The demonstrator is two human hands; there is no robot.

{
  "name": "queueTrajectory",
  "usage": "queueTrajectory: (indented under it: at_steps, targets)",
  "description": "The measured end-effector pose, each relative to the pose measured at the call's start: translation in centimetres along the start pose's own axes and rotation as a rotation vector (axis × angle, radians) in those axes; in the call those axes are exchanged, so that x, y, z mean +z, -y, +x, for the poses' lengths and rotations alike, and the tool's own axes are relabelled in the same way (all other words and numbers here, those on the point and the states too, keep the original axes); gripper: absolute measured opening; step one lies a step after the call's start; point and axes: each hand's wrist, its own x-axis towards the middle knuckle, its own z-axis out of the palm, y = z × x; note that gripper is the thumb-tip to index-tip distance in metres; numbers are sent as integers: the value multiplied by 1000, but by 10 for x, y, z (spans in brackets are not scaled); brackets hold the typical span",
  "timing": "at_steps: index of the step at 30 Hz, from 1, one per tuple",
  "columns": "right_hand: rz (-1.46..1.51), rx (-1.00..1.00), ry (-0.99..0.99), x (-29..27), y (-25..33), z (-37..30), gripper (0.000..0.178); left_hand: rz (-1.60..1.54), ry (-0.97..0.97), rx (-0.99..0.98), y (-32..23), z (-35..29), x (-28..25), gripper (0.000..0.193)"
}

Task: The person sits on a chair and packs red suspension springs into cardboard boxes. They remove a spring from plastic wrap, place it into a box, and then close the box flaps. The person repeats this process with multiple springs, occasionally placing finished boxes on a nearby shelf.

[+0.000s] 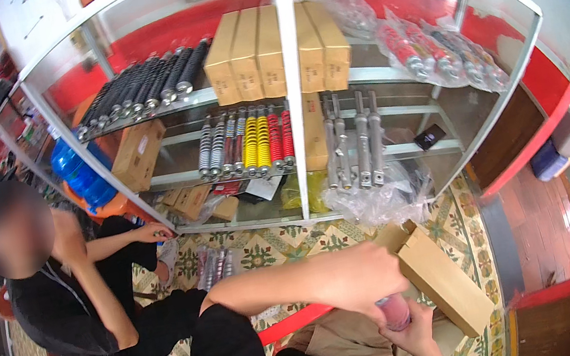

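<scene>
A short pinkish-red cylinder is between my two hands, low and right of centre; most of its length is hidden. My left hand is closed over its upper end, the forearm reaching across from the left. From below, my right hand wraps thumb and fingers round its lower end. What kind of thing it is I cannot make out. Just right of my hands, a long brown cardboard box lies at a slant with a raised flap. Brown cloth lies beneath my hands, and a red strip is under my left forearm.
Ahead stands a glass display case with black shock absorbers, coloured spring shocks, fork tubes and upright boxes. Clear plastic wrap spills at its base. A seated person is on the left. Wrapped shocks lie on the floor.
</scene>
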Motion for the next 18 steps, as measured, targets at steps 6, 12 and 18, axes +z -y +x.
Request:
queueTrajectory:
  at_steps: [6, 12, 18]
  targets:
    - [347, -152, -131, 41, -26, -4, 77, -1111, -114, 557, 28, -25, -39, 135]
    - [407, 40, -251, 56, 2, 7, 77, -1334, -382, 621, 46, 33, 96, 124]
    - [471, -47, -311, 60, -14, 7, 72, -1290, -465, 541, 41, 49, 111, 56]
